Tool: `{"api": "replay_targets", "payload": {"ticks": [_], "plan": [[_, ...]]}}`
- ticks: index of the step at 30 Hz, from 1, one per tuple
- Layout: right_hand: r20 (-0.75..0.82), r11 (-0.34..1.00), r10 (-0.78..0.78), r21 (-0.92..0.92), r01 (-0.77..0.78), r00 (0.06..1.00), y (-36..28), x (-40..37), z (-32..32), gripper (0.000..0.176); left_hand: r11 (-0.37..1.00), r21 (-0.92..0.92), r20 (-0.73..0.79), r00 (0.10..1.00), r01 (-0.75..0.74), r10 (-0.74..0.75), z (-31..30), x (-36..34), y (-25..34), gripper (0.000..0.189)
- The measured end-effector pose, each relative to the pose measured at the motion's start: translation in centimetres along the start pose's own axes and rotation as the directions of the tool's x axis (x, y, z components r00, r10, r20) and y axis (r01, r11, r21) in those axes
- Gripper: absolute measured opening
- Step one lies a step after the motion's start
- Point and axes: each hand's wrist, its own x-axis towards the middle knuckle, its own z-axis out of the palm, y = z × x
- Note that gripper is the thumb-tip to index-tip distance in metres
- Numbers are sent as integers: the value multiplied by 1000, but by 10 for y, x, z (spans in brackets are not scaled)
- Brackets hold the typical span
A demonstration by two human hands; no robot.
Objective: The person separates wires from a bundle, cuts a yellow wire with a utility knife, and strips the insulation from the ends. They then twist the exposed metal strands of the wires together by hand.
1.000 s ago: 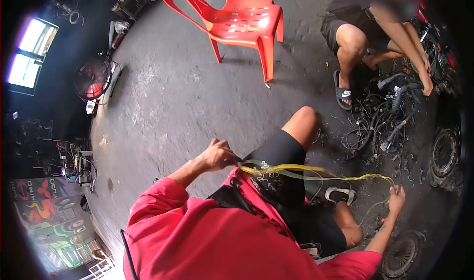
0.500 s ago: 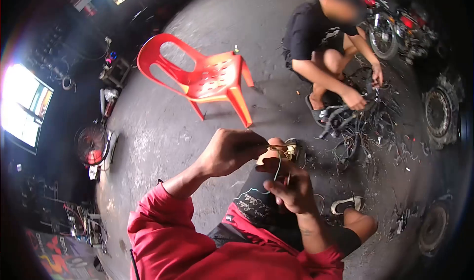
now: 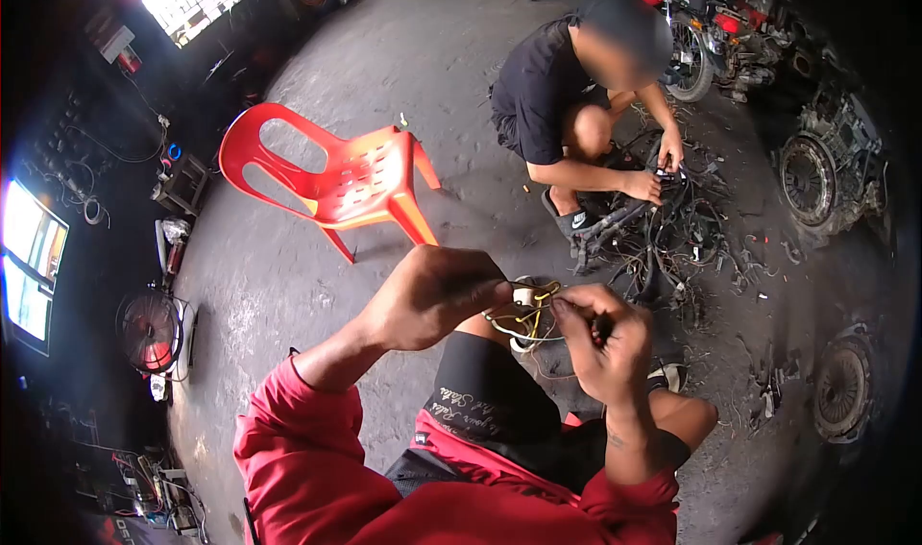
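Rough grey concrete floor (image 3: 317, 286) spreads through a dim workshop, where the left hand (image 3: 432, 295) and right hand (image 3: 605, 339) each pinch thin, looped yellow wires (image 3: 528, 316) with a small white plug, held between them above the knee. A glossy red plastic chair (image 3: 336, 175) stands beyond.

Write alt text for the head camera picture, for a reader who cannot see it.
The left hand and right hand pinch a small bundle of wires between them, above the person's knee. Behind them, another person crouches over a cable tangle on the floor, beside a red chair.
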Motion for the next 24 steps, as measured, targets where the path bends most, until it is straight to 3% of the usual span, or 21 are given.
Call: {"api": "replay_targets", "payload": {"ticks": [1,3,4,5,7,9,11,12,13,14,15,17,21,24], "plan": [[-8,1000,-5,-3,5,1000,-1,3,1,6,996,74,-2,999,-46,47,2,2,-2,11],[-213,883,-351,-399,247,912,-4,12,7,11,983,153,3,995,-101,102,5,8,1,9],[-289,824,-470,-481,298,834,-8,15,8,17,981,195,-91,995,-24,43,7,13,7,8],[-377,864,-407,-455,217,832,-12,7,12,21,972,231,-189,982,51,-6,9,20,12,9],[-336,910,-345,-350,224,877,-14,4,19,25,965,259,-234,972,32,30,13,32,21,12],[-303,948,-246,-275,162,921,-5,17,31,27,934,331,-209,955,-134,211,17,42,35,13],[-271,991,-131,-50,122,954,9,30,36,19,906,367,-202,932,-211,299,14,56,36,11],[-278,990,-139,-52,129,951,8,30,31,19,790,542,-160,887,-288,433,9,62,39,9],[-130,979,83,197,-56,988,6,26,23,15,636,692,-95,831,-341,548,2,68,42,8],[73,876,263,400,-270,962,7,22,15,11,640,681,-101,820,-356,564,-7,76,36,7],[29,928,177,327,-177,984,15,18,10,11,639,682,-103,819,-354,564,-16,79,35,7],[125,943,190,253,-216,974,3,13,-18,12,639,703,-95,848,-313,521,-33,82,33,8],[7,986,80,-147,-78,997,14,10,-67,10,691,655,-69,887,-305,457,-60,80,36,10],[-77,930,99,-347,-119,992,16,7,-97,11,626,739,-101,878,-249,468,-90,82,27,11]]}}
